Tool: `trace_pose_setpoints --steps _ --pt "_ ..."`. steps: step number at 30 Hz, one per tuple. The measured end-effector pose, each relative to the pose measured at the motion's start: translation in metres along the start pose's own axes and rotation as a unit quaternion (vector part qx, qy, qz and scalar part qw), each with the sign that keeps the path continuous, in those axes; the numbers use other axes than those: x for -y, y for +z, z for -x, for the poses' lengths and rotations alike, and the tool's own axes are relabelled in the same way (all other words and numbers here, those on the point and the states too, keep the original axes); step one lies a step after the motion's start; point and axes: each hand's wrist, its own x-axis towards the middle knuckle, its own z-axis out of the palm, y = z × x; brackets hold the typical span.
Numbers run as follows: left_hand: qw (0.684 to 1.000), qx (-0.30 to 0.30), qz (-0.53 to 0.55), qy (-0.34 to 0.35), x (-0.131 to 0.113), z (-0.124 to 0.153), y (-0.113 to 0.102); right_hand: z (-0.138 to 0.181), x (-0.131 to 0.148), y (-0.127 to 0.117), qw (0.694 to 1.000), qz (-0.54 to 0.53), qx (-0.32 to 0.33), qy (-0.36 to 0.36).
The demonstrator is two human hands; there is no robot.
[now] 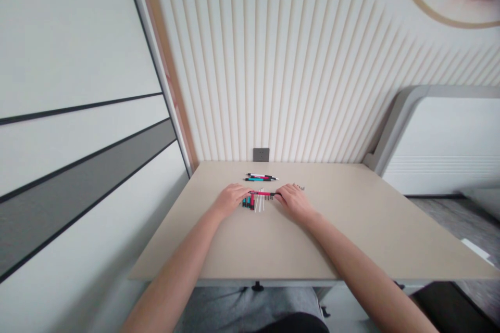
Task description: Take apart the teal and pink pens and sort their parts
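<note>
Both of my hands rest on a beige table. Between them lies a red pen, held level: my left hand pinches its left end and my right hand pinches its dark right tip. Under the pen lie several loose pen parts, white tubes and short teal and dark pieces. Farther back, two or three assembled pens lie side by side. A few small dark bits sit just beyond my right hand.
A grey wall socket sits on the ribbed wall behind the table. A white cabinet stands at the right. The table's front edge is close to my lap.
</note>
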Motion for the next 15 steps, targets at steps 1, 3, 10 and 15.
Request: trace_pose_setpoints --steps 1,3,10,15 --pt "1.0 0.002 0.001 0.002 0.0 0.0 0.0001 0.0002 -0.0002 0.0003 1.0 -0.002 -0.001 0.005" --pt "1.0 0.007 0.003 0.001 0.0001 -0.0001 0.0004 0.0006 -0.0005 0.0002 1.0 -0.011 -0.008 0.011" --pt "1.0 0.002 0.011 0.0 -0.0006 -0.0006 0.001 0.0002 0.0016 -0.0016 1.0 -0.027 0.003 -0.008" --pt "1.0 0.006 0.009 0.001 -0.0009 -0.0009 0.0015 0.0002 0.0035 -0.0018 0.999 -0.046 -0.012 -0.001"
